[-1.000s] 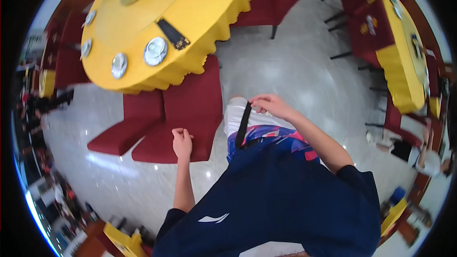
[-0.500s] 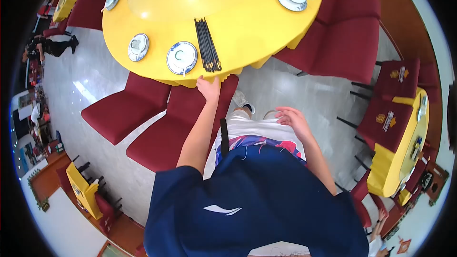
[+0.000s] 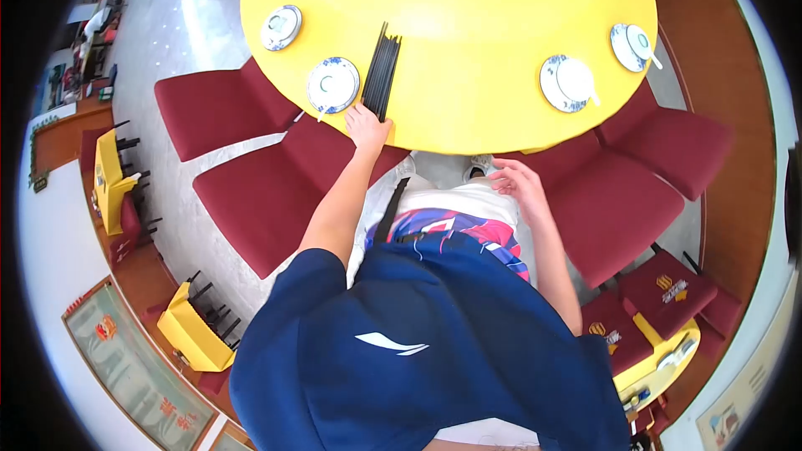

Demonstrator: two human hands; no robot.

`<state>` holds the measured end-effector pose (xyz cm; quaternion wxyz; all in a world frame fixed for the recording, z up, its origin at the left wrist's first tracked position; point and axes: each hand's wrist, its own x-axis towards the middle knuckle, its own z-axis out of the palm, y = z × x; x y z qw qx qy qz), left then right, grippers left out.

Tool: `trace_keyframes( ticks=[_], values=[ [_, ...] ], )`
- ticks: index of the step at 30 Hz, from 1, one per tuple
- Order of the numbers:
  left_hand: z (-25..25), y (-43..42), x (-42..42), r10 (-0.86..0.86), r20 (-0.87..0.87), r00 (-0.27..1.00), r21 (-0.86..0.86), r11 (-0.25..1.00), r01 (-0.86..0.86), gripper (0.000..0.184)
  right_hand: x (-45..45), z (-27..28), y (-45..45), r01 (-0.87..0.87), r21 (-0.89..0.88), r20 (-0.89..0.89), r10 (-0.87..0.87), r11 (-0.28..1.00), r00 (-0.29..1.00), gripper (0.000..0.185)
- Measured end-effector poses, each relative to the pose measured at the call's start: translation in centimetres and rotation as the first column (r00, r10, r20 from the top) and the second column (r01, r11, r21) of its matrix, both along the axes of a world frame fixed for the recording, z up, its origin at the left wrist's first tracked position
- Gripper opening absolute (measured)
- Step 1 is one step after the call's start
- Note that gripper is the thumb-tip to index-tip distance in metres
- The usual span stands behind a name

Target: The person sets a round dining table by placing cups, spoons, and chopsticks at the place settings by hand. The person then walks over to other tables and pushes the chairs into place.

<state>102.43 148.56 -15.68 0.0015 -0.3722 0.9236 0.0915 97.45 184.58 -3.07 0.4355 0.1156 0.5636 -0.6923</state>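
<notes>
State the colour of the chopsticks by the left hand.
The chopsticks are black, in the head view.

Maroon chairs (image 3: 263, 196) stand on a glossy floor (image 3: 200, 42); farther off, yellow-covered tables (image 3: 190, 334) near a framed wall panel (image 3: 138, 372)

Navy short-sleeved shirt (image 3: 451, 301), white chest logo (image 3: 384, 342); white shorts (image 3: 443, 199), blue-and-pink patterned section (image 3: 455, 224); black strap (image 3: 391, 210).

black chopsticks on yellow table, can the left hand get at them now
Likely yes: the left hand is at the near end of the black chopsticks, with nothing else lying across them.
</notes>
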Motion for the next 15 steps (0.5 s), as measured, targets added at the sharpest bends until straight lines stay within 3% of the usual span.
trace_keyframes(
  ticks=[2,4,7,9,12,15],
  values=[
    [-0.8,-0.3,-1.6,0.006,0.011,1.000,-0.053,0.999,-0.006,0.075,-4.5,0.1,1.4,-0.129,0.052,-0.086,0.133,0.990,0.987,0.034],
    [-2.7,-0.1,-3.0,0.027,0.030,0.999,-0.002,1.000,-0.027,0.075,-8.0,0.5,2.3,-0.063,0.087,-0.067,0.069,0.994,0.995,0.033],
    [-1.1,0.7,-4.7,0.105,0.087,0.991,0.072,0.991,-0.111,0.072,-10.9,-1.6,3.6,0.053,0.098,-0.076,-0.045,0.994,0.996,0.031],
    [-0.7,0.3,-4.9,0.164,0.196,0.967,0.123,0.974,-0.190,0.074,-11.2,-1.4,3.1,0.069,0.052,-0.042,-0.067,0.996,0.997,0.031],
    [-0.3,0.0,-5.2,0.154,0.242,0.958,0.089,0.980,-0.180,0.077,-10.2,-0.2,1.8,0.069,0.003,-0.002,-0.069,0.998,0.998,0.032],
    [-0.1,-0.8,-5.6,0.127,0.282,0.951,0.119,0.979,-0.166,0.084,-8.0,0.6,0.1,-0.040,0.020,-0.070,0.041,0.999,0.997,0.032]
  ],
)
